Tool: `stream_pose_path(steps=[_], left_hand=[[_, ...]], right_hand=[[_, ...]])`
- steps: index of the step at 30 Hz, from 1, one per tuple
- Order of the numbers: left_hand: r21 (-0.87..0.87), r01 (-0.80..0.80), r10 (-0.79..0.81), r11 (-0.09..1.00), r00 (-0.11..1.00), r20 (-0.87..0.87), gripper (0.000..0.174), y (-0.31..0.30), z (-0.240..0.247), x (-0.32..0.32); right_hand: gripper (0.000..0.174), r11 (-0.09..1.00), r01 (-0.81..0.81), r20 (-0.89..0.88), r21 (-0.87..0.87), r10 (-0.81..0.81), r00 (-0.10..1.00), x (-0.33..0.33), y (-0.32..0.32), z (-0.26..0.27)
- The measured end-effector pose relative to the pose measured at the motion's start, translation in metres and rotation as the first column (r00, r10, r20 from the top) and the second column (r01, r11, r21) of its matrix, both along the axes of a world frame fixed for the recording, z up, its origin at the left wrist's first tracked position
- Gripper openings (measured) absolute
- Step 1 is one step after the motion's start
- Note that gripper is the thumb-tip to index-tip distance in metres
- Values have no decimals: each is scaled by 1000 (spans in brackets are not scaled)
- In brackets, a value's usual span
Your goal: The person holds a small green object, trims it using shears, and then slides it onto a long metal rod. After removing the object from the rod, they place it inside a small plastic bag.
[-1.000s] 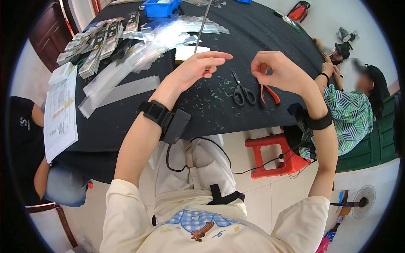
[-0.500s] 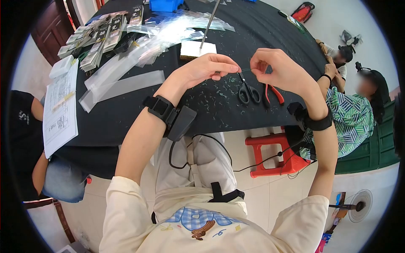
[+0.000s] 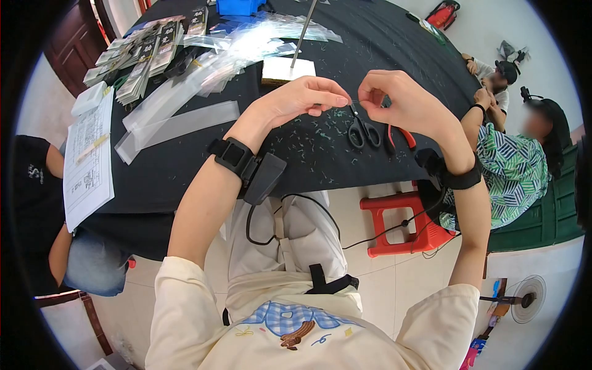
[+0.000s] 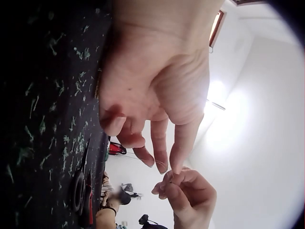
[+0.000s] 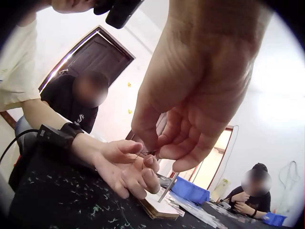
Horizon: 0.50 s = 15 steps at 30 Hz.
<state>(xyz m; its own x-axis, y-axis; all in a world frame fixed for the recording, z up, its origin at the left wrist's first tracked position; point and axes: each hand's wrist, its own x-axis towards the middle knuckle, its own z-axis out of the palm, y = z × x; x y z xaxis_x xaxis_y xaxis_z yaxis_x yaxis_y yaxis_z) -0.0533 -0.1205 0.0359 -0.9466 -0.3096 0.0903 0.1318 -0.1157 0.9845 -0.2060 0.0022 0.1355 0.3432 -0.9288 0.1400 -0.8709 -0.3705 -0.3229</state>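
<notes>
Both hands meet above the black table. My left hand (image 3: 296, 102) reaches in with its thumb and index fingertips together at a fine thread (image 3: 355, 102). Facing it, my right hand (image 3: 404, 105) is curled, thumb and fingertips pinching the same thread. In the left wrist view the right fingertips are right at the left thumb tip. Below the hands lie black-handled scissors (image 3: 364, 134) and red-handled pliers (image 3: 404, 138). Behind the left hand stands a white-topped block (image 3: 288, 70) with a thin metal rod (image 3: 304, 34) rising from it.
Greenish thread scraps (image 4: 65, 152) litter the black cloth (image 3: 296, 169). Clear plastic sleeves (image 3: 185, 134), printed packs (image 3: 148, 58) and paper sheets (image 3: 86, 179) lie to the left. A blue bin (image 3: 237, 6) is at the back. Other people sit around; a red stool (image 3: 404, 225) stands at right.
Compared with a second ago, the left fingertips have closed together and moved right, towards the right hand. Since half a second ago the right hand has shifted slightly left, narrowing the gap.
</notes>
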Motion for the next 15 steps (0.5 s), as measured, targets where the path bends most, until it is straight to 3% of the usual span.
stream_pose_path(steps=[4, 10, 15], left_hand=[[2, -4, 4, 1000, 1000, 18, 23, -6, -4, -1], [221, 86, -47, 971, 983, -177, 18, -7, -3, 1], [313, 104, -21, 944, 966, -258, 17, -5, 0, 5]], right_hand=[[7, 1000, -3, -9, -5, 3, 1000, -1, -1, -4], [8, 999, 46, -17, 1, -46, 999, -20, -3, -5], [9, 962, 271, 2, -32, -271, 962, -54, -5, 0]])
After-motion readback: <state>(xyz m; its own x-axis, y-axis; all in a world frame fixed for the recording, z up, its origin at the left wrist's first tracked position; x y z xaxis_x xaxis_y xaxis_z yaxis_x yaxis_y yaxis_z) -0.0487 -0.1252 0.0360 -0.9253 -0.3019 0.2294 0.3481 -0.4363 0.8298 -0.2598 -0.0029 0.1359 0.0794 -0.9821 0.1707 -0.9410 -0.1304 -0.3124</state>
